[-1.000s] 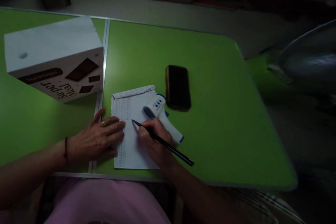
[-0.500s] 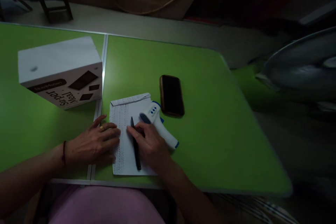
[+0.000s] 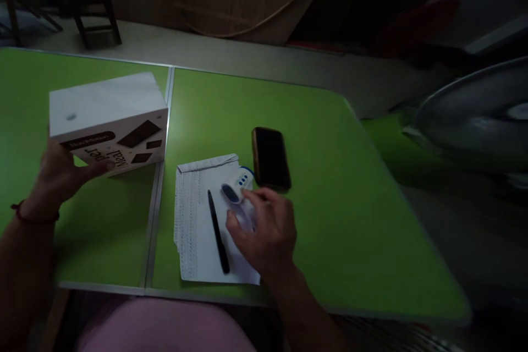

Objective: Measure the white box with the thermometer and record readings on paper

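Observation:
My left hand (image 3: 61,173) is at the lower left corner of a white carton (image 3: 109,102) with brown printing. Its thumb lies across the printed front, while its other fingers are partly hidden at the box's left side. Over a white-and-blue infrared thermometer (image 3: 238,182) is my right hand (image 3: 268,228), with thumb and forefinger apart; it covers the handle, and I cannot tell how firmly it touches. The thermometer lies partly on a stapled stack of paper (image 3: 193,231) bearing dense handwriting. A black pen (image 3: 218,234) rests on the sheet, out of my hand.
A dark phone in a brown case (image 3: 271,158) lies just beyond the thermometer. The green table (image 3: 350,220) has a metal seam (image 3: 159,198) running across it. At the right stands a fan (image 3: 478,115), and a dark chair (image 3: 97,16) is at the far left.
My left hand has left the paper and moved left onto the carton. My right hand has let the pen down on the sheet and shifted right, over the thermometer.

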Motion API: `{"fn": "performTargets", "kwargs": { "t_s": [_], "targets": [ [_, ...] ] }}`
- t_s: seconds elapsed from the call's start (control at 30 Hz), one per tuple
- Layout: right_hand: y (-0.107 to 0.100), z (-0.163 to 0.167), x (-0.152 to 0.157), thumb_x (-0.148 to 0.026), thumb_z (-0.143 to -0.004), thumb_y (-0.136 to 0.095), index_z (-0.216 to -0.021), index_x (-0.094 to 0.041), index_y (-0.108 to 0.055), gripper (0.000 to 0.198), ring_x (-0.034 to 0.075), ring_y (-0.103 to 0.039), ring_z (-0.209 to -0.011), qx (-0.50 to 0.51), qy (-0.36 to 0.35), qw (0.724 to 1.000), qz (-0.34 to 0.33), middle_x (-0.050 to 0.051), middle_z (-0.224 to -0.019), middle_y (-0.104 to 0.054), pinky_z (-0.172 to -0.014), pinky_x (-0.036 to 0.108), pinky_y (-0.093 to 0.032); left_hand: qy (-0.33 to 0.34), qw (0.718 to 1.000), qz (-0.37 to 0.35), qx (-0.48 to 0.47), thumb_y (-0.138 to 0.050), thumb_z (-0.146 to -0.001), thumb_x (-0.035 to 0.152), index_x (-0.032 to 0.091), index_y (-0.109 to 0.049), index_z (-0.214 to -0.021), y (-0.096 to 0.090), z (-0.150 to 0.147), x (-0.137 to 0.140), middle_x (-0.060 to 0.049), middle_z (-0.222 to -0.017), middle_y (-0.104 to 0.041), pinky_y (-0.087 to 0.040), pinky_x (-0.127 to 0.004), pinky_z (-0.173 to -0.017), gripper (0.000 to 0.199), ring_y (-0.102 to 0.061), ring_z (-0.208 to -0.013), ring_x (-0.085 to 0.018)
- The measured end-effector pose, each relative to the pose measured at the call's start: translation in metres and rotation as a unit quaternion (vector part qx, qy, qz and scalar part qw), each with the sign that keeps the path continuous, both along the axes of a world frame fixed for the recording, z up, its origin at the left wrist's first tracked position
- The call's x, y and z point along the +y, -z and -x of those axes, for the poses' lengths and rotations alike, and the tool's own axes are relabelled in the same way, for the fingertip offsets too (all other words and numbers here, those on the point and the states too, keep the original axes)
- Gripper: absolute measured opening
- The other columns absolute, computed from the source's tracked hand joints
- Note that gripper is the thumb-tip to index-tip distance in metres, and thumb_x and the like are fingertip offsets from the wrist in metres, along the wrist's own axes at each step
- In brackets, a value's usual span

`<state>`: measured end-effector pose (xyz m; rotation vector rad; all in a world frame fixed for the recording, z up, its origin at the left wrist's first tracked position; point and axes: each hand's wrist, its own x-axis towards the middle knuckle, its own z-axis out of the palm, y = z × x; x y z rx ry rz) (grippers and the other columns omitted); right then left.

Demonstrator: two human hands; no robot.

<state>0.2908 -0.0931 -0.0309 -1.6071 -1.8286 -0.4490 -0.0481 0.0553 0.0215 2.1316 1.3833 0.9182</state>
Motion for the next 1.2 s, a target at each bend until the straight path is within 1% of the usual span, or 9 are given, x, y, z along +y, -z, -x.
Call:
{"fn": "performTargets", "kwargs": {
  "t_s": [0.1, 0.23, 0.4, 0.53, 0.63, 0.83, 0.93, 1.03, 1.2],
  "targets": [
    [0.007, -0.009, 0.000, -0.038, -0.090, -0.056, -0.122, -0.008, -0.058, 0.044, 0.033, -0.058, -0.098, -0.036, 0.098, 0.990, 0.090, 0.022, -0.108, -0.061, -0.078, 0.048, -0.052, 0.025, 0.998, 0.052, 0.005, -0.079, -0.067, 0.055, 0.023, -0.065, -0.110, 0.007, 0.004, 0.003, -0.005, -0.108, -0.073, -0.064, -0.047, -0.077, 0.055, -0.068, -0.100, -0.033],
    [0.016, -0.012, -0.014, -0.040, -0.090, -0.049, -0.119, -0.007, -0.061, 0.045, 0.033, -0.060, -0.088, -0.043, 0.130, 0.974, 0.182, 0.021, -0.101, -0.066, -0.071, 0.047, -0.050, -0.036, 0.996, 0.068, -0.046, -0.086, -0.061, 0.047, 0.023, -0.067, -0.107, -0.001, 0.003, -0.015, -0.005, -0.107, -0.074, -0.065, -0.043, -0.074, 0.055, -0.070, -0.097, -0.031],
    [0.021, -0.007, -0.021, -0.039, -0.090, -0.048, -0.119, -0.011, -0.060, 0.042, 0.031, -0.060, -0.083, -0.013, 0.116, 0.979, 0.167, 0.019, -0.095, -0.066, -0.068, 0.044, -0.050, 0.073, 0.967, 0.165, -0.178, -0.081, -0.075, 0.043, 0.017, -0.068, -0.104, -0.017, -0.006, -0.039, -0.008, -0.109, -0.075, -0.064, -0.045, -0.076, 0.041, -0.072, -0.094, -0.028],
    [0.019, -0.005, -0.015, -0.040, -0.090, -0.049, -0.117, -0.013, -0.060, 0.040, 0.030, -0.059, -0.081, -0.005, 0.116, 0.978, 0.171, 0.016, -0.092, -0.064, -0.063, 0.040, -0.049, 0.213, 0.888, 0.350, -0.209, -0.076, -0.079, 0.049, 0.018, -0.068, -0.107, -0.019, -0.021, -0.050, -0.013, -0.104, -0.076, -0.065, -0.044, -0.062, 0.042, -0.075, -0.088, -0.035],
    [0.014, -0.004, -0.015, -0.041, -0.092, -0.049, -0.116, -0.017, -0.061, 0.036, 0.028, -0.060, -0.081, 0.019, 0.107, 0.976, 0.190, 0.012, -0.091, -0.063, -0.062, 0.038, -0.048, 0.255, 0.849, 0.419, -0.196, -0.078, -0.079, 0.042, 0.019, -0.059, -0.118, -0.015, -0.035, -0.060, -0.015, -0.109, -0.075, -0.065, -0.043, -0.062, 0.050, -0.076, -0.087, -0.032],
    [0.006, -0.005, -0.016, -0.054, -0.093, -0.047, -0.114, -0.017, -0.065, 0.046, 0.028, -0.064, -0.081, 0.124, 0.106, 0.952, 0.260, 0.013, -0.095, -0.066, -0.063, 0.038, -0.049, 0.235, 0.842, 0.440, -0.206, -0.077, -0.081, 0.040, 0.018, -0.046, -0.121, -0.006, -0.046, -0.068, -0.015, -0.110, -0.073, -0.065, -0.042, -0.068, 0.055, -0.076, -0.089, -0.029],
    [-0.003, -0.006, -0.013, -0.061, -0.086, -0.053, -0.108, -0.017, -0.068, 0.051, 0.029, -0.065, -0.083, 0.208, 0.120, 0.942, 0.235, 0.014, -0.096, -0.068, -0.065, 0.040, -0.051, 0.237, 0.842, 0.437, -0.210, -0.073, -0.084, 0.042, 0.018, -0.042, -0.128, -0.006, -0.046, -0.068, -0.016, -0.115, -0.072, -0.065, -0.043, -0.071, 0.059, -0.074, -0.097, -0.030],
    [-0.027, -0.004, -0.013, -0.058, -0.080, -0.063, -0.107, -0.018, -0.069, 0.048, 0.029, -0.065, -0.083, 0.360, 0.105, 0.899, 0.224, 0.013, -0.099, -0.071, -0.062, 0.038, -0.052, 0.239, 0.843, 0.436, -0.206, -0.071, -0.085, 0.045, 0.019, -0.041, -0.130, -0.006, -0.047, -0.069, -0.016, -0.115, -0.072, -0.065, -0.043, -0.070, 0.060, -0.073, -0.101, -0.032],
    [-0.075, 0.018, -0.015, -0.060, -0.074, -0.067, -0.087, -0.021, -0.070, 0.041, 0.023, -0.062, -0.063, 0.619, -0.053, 0.725, 0.298, 0.008, -0.078, -0.070, -0.056, 0.035, -0.052, 0.232, 0.848, 0.434, -0.197, -0.074, -0.082, 0.046, 0.018, -0.043, -0.126, -0.005, -0.047, -0.069, -0.017, -0.116, -0.072, -0.066, -0.041, -0.069, 0.060, -0.073, -0.102, -0.032]
  ]
}}
